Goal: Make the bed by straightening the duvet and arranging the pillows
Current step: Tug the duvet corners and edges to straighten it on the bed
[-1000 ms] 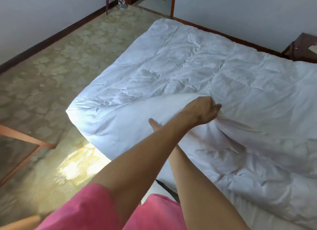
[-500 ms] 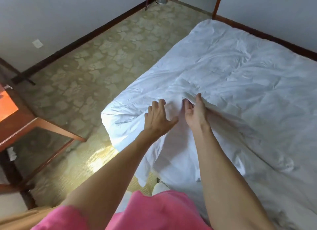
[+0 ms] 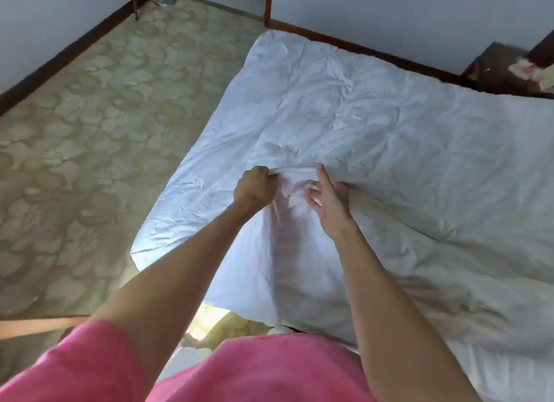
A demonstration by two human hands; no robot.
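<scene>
A wrinkled white duvet (image 3: 374, 126) covers the bed and hangs over its near corner. At the middle of the view my left hand (image 3: 253, 187) grips a raised fold of the duvet in a fist. Just to its right, my right hand (image 3: 328, 199) rests against the same fold with its fingers spread and the index finger pointing up. A draped flap of the duvet (image 3: 269, 266) falls between my forearms toward the floor. No pillow is in view.
Patterned beige carpet (image 3: 90, 147) fills the left side up to a dark skirting board. A dark wooden nightstand (image 3: 503, 69) stands at the bed's far right corner. A wooden post (image 3: 268, 3) rises at the back wall. A wooden furniture edge (image 3: 30, 326) shows low left.
My left hand, flat on the duvet half a second ago, has closed in a fist on the fold. My right hand has loosened its pinch and spread its fingers.
</scene>
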